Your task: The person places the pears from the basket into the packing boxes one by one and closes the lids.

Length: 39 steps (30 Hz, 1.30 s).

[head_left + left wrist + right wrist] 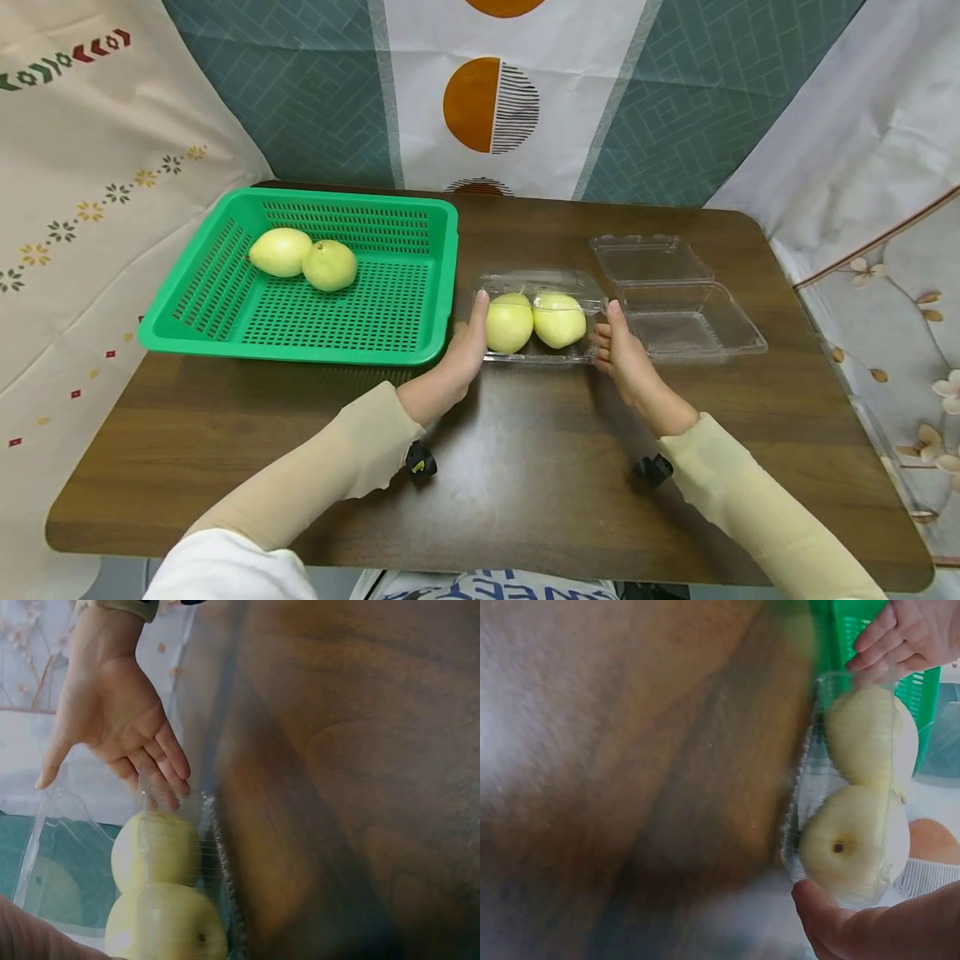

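Note:
A clear plastic clamshell box (551, 357) holds two pale yellow-green fruits (510, 323), pear-like, side by side. My left hand (467, 346) stands against the box's left end, thumb up. At the right end, my right hand (624, 354) touches the box with its fingers low and its thumb near the upper edge. In the left wrist view the right hand (124, 720) shows its palm, with fingers mostly straight. The left hand's fingers (874, 652) also look straight in the right wrist view. Clear plastic rises behind the fruits; how far the lid stands raised is hard to tell.
A green slotted basket (292, 354) with two similar fruits (330, 265) stands on the left of the brown wooden table (525, 483). Right of the box lies another clear clamshell box (693, 325), its lid folded back. Patterned cloths hang behind and at the sides.

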{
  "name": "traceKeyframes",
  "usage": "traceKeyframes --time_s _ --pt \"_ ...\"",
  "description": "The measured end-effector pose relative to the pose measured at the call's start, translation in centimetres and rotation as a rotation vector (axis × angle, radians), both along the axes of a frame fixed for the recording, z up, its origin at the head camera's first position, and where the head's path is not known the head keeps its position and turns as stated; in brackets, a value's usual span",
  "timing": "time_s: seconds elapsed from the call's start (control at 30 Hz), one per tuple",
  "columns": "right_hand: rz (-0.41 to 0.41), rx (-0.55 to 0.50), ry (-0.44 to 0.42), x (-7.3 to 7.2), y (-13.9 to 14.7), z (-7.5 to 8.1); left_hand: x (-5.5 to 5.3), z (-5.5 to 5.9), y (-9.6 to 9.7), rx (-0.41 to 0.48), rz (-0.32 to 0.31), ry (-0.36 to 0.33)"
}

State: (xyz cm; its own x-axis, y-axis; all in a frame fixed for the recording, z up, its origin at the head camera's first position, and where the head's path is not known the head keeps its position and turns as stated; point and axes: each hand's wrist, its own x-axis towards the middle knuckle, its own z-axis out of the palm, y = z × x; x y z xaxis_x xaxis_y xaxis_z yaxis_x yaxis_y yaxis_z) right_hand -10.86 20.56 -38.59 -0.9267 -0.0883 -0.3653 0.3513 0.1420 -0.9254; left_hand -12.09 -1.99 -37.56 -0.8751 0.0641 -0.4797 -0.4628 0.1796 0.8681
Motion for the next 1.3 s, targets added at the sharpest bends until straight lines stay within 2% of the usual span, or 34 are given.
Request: traceKeyframes --time_s 0.23,0.37,0.5,0.6,0.77,0.83,0.93,1.17,1.3 --pt "-0.071 -0.008 -0.041 0.6 -0.5 -0.2 0.6 -0.8 -0.2 -0.018 -0.012 0.006" --pt "-0.096 0.032 -0.046 0.9 -0.6 -0.5 0.7 -1.0 -0.3 -0.007 0.0 0.005" --pt "-0.1 0.08 -0.036 1.1 -0.5 -0.9 0.7 -1.4 -0.2 0.036 0.027 -0.018" --pt "-0.12 0.068 -0.021 1.1 -0.5 -1.1 0.6 -1.6 -0.2 0.079 0.046 -0.041" --pt "-0.111 0.076 0.004 1.3 -0.5 -1.1 0.5 -1.6 -0.6 0.132 0.036 -0.058" --pt "-0.085 0.101 0.011 1.4 -0.4 -1.2 0.4 -1.6 -0.7 0.146 0.024 -0.055" --pt "-0.096 0.09 0.023 1.6 -0.4 -1.4 0.3 -1.9 -0.9 0.165 0.02 -0.047" --pt "-0.136 0.041 0.05 1.6 -0.4 -1.9 0.5 -2.9 -1.1 0.213 0.075 -0.008" --pt "-0.136 0.016 0.054 1.6 -0.4 -2.1 0.4 -3.5 -1.3 0.228 0.072 0.008"
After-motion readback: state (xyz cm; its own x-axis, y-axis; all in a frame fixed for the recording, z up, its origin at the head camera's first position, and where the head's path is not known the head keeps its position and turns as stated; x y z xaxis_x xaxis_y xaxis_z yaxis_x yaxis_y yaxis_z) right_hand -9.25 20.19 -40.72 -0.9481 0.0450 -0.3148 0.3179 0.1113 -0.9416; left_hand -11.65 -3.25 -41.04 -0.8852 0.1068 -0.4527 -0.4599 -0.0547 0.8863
